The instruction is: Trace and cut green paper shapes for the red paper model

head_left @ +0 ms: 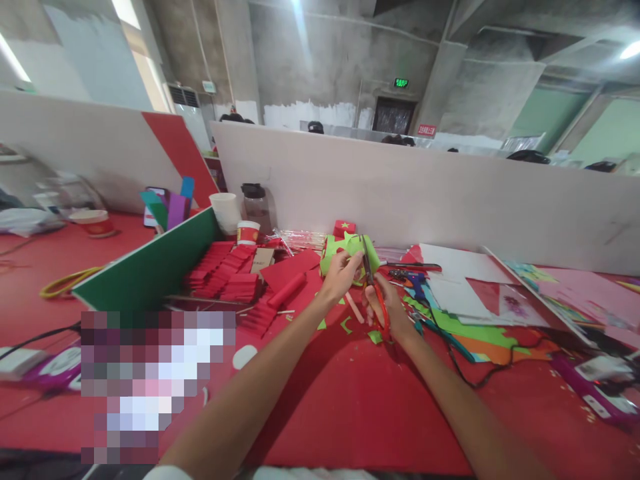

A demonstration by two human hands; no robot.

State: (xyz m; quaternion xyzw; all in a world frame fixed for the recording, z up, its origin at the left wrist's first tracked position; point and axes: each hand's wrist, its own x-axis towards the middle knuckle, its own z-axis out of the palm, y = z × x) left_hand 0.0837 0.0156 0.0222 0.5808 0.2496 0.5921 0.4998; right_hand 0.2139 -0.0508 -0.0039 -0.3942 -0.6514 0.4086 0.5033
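Observation:
My left hand (339,275) is closed on a piece of light green paper (336,253), holding it up above the red table. My right hand (387,310) grips red-handled scissors (376,293), whose blades point up into the green paper. Small green offcuts (346,325) lie on the table just below both hands.
Stacks of folded red paper (225,273) and a red roll (286,290) lie to the left, by a green board (150,263). Paper cups (225,212) and a jar stand by the white partition (450,193). Coloured sheets (470,333), a glue gun and cables cover the right.

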